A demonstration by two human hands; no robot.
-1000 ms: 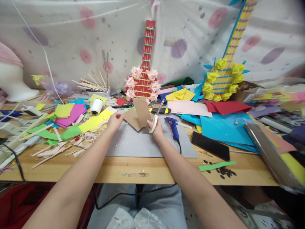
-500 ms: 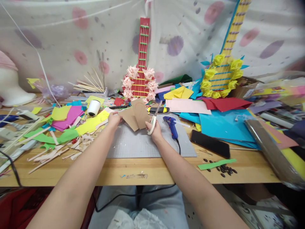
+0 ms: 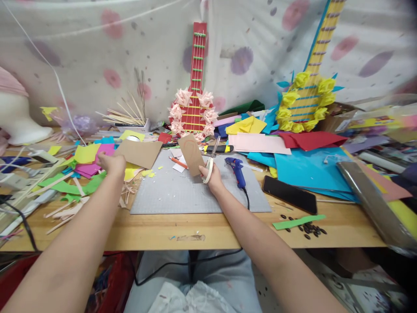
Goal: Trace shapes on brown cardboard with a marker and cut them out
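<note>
Got the left hand (image 3: pixel 112 161) out over colored paper (image 3: pixel 86 153) on the tabletop's (image 3: pixel 156 231) left side, right by the bigger cardboard piece (image 3: pixel 140 153) — can't tell if pinching it. Above the grey mat (image 3: pixel 159 198), near the front edge, gripping the smaller cardboard piece (image 3: pixel 190 155) plus white-handled scissors (image 3: pixel 209 168) in the right hand (image 3: pixel 214 179). Then a blue glue gun (image 3: pixel 239 174) by the mat's right edge — and black beads (image 3: pixel 308 229) toward the tabletop's front right corner.
</note>
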